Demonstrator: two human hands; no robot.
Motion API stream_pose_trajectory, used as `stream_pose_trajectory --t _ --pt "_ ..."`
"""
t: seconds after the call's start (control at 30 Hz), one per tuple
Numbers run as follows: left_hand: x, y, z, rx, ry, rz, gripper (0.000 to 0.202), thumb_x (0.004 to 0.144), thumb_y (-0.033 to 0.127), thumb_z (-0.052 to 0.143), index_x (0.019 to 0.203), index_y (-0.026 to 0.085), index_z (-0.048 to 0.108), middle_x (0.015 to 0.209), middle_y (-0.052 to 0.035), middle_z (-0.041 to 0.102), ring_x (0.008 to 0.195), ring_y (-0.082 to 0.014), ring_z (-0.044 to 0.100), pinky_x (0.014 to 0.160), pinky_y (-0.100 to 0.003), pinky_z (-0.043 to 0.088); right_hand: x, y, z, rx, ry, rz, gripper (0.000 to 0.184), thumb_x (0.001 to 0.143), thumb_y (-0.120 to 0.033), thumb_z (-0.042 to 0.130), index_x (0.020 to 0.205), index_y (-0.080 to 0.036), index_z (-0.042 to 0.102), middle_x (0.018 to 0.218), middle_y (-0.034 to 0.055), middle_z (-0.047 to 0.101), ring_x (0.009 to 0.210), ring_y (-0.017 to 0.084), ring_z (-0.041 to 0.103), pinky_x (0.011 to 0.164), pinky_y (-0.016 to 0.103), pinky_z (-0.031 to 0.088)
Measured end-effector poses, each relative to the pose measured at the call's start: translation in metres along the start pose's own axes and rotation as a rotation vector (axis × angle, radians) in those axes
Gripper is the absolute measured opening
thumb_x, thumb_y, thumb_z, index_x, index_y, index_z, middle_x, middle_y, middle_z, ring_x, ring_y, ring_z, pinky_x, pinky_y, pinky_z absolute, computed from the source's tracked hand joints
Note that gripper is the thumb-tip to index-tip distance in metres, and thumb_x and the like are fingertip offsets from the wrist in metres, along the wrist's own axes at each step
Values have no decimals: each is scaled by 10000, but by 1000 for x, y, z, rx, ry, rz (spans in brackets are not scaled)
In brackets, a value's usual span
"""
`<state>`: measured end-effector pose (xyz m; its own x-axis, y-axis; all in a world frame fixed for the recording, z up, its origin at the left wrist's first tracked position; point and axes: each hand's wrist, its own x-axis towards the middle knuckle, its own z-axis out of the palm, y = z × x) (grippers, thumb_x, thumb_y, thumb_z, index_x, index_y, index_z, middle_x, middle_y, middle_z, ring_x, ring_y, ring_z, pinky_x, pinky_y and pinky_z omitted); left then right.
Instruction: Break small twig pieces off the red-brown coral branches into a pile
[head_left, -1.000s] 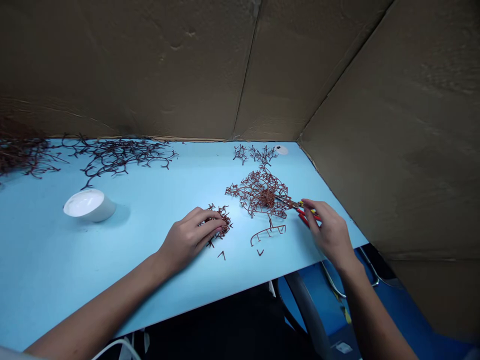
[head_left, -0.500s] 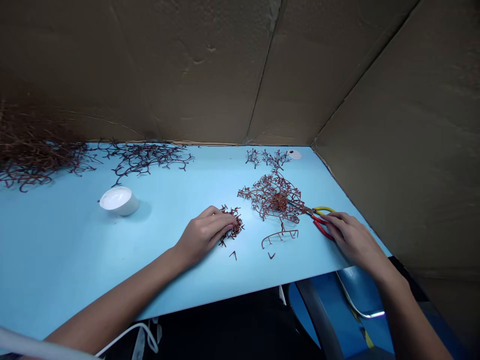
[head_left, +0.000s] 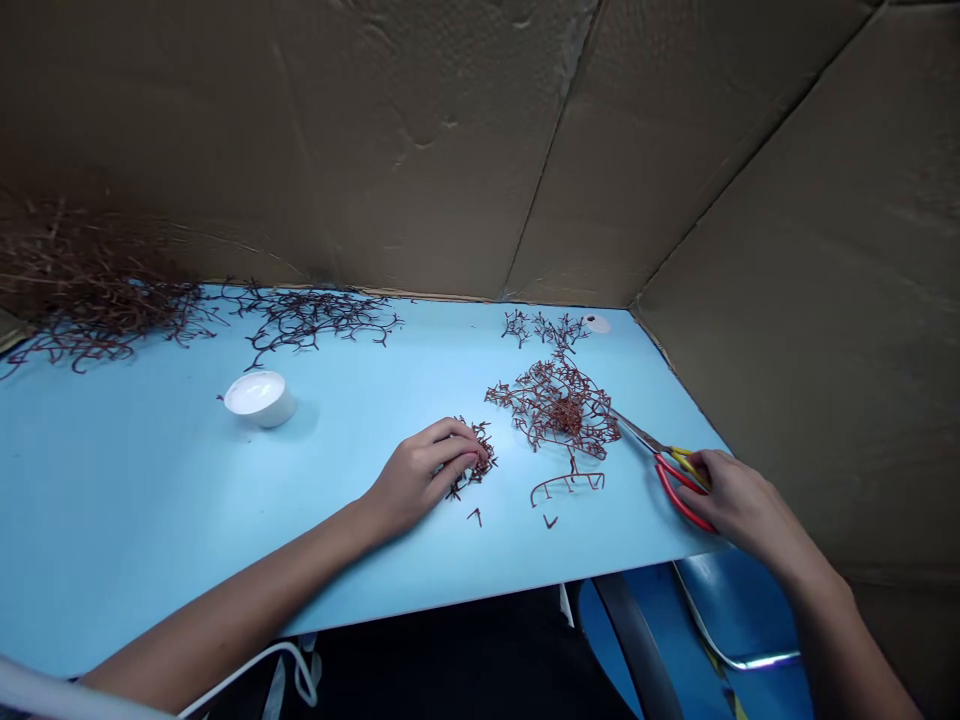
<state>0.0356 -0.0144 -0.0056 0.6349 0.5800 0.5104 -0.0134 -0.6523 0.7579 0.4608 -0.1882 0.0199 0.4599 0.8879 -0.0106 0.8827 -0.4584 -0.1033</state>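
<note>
1. head view, left hand: my left hand (head_left: 424, 485) has its fingers (head_left: 459, 440) together and curled down over a small clump of wire twigs (head_left: 480, 462), which sits right under the fingertips. from here i can't tell whether they pinch it or only rest on it.
2. head view, right hand: my right hand (head_left: 750, 505) is closed round the handles of a pair of scissors (head_left: 671, 480). the blades point away from the hand, their tip just beside a big tangle of wire twigs (head_left: 559, 405).
3. between the hands: a bent comb-shaped wire (head_left: 568, 483) lies below the tangle, with a tiny v-shaped bit (head_left: 550, 521) near it. another (head_left: 474, 516) lies just past my left fingertips.
4. what could go wrong: forked twigs hook easily, so a drag of the left hand could snag the clump or sweep those loose bits away. a careless swing of the right hand could push the blades into the tangle and catch it.
5. materials: the twigs look thin, stiff and rust-red, with a matte skin and many forks. the scissors have glossy plastic loops and bright steel. the blue board (head_left: 150, 520) under both hands looks smooth.
</note>
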Motion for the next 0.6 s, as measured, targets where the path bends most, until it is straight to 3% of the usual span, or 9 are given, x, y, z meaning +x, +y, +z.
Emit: stream_pose_trajectory --t 0.13,0.23,0.3,0.43,0.6 --pt "5 11 -1 -297 29 -294 327 1093 326 532 939 162 769 862 -71 728 724 -142 641 662 -262 530 -25 -37 -13 191 189 97 480 820 -756 583 830 -277 561 758 100 705 611 288 637 545 384 458" --pt "8 16 -4 -523 60 -472 373 1075 438 558 956 150 762 688 -26 642 530 -95 493 481 -215 397 -42 -83 -17 278 165 -115 516 867 -788 598 873 -274 546 742 37 674 550 214 578 537 335 463" --pt "8 16 -6 -635 111 -507 393 1046 496 606 958 145 758 736 -51 671 548 -104 531 434 -202 371 -47 -116 -17 252 139 -293 466 924 -734 598 943 -271 546 794 30 686 561 193 581 539 308 463" --pt "9 15 -15 -789 214 -481 390 992 525 705 918 144 735 980 -120 726 743 -168 685 421 -194 452 -43 -167 -14 155 132 -540 403 994 -667 553 924 -274 495 786 16 665 524 176 567 480 285 410" --pt "10 11 -25 -885 198 -455 409 960 527 764 862 132 721 856 -99 694 787 -187 703 456 -190 503 -32 -190 -10 126 151 -638 362 1042 -615 494 919 -276 459 797 9 651 527 168 587 472 275 412"
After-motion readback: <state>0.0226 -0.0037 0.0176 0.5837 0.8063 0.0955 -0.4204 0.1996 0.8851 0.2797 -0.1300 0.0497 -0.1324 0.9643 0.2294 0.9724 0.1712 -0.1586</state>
